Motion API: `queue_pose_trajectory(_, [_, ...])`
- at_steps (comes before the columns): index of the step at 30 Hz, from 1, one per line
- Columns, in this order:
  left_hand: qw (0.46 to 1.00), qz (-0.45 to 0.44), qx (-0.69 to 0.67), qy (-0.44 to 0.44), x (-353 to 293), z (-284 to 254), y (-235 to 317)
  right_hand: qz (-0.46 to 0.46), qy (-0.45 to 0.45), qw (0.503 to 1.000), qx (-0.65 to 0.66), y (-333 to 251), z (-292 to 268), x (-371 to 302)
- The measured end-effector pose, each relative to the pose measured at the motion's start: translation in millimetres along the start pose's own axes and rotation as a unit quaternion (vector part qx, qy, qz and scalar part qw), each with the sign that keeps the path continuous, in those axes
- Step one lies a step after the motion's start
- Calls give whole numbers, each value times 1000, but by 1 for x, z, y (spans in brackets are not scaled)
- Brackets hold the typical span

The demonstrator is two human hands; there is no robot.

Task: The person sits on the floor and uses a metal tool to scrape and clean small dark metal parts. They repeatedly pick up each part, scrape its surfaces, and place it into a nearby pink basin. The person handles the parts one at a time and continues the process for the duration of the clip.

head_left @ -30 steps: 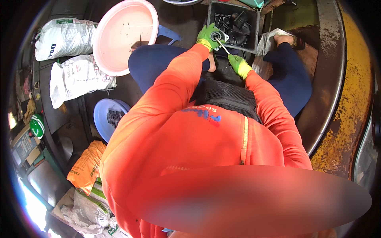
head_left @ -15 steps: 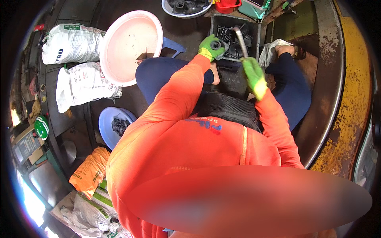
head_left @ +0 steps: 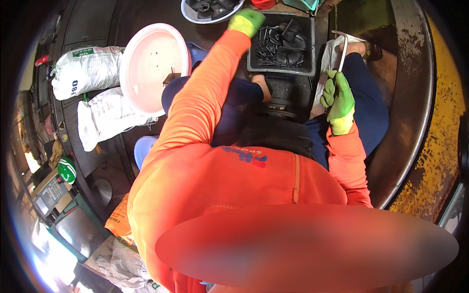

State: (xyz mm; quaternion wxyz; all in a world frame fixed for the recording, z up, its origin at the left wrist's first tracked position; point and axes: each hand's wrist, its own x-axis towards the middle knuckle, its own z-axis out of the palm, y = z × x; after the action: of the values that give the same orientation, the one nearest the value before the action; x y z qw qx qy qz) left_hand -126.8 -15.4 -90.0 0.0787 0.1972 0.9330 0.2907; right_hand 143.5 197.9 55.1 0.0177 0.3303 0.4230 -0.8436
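Observation:
My left hand (head_left: 247, 22), in a green glove with a yellow cuff, is curled closed between the blue-rimmed basin and the black bin. Whatever is in its fingers, if anything, is hidden. The basin (head_left: 211, 21) holds several black moulded parts (head_left: 207, 9). In the dark bin (head_left: 281, 72) lie black parts (head_left: 291, 54) and many thin dark pins or bolts (head_left: 266, 41). Over my right thigh, my gloved right hand (head_left: 339, 100) is closed round a slim pale metal rod (head_left: 345, 51), which stands up from the fist and bends over at its top.
A pink basin (head_left: 126, 73) with specks in it stands at the left, beside white sacks (head_left: 90, 68). Below are part of a blue basin (head_left: 142, 150) and an orange bag (head_left: 120, 217). A dark metal ledge (head_left: 415, 97) and rusty yellow surface (head_left: 442, 97) border the right.
My left hand, earlier holding a black part with a round hole over the bin, has moved up and left towards the basin. My right hand has drawn back and right with the rod.

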Motion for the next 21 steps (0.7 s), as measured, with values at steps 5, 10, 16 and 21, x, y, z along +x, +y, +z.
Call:
queue_pose_trajectory(5, [978, -43, 34, -200, -47, 97, 32, 60, -35, 998, 6, 1, -1, 1])
queue_pose_trajectory(10, [977, 20, -2, -213, -44, 96, 33, 69, -36, 997, -18, 7, -4, -1])
queue_pose_trajectory(16, [993, 106, 41, -41, -63, 22, 56, 37, -46, 997, -49, 16, 0, 6])
queue_pose_trajectory(21, [943, 167, 285, -28, -110, 5, 44, 50, -78, 980, -175, 52, 6, 18])
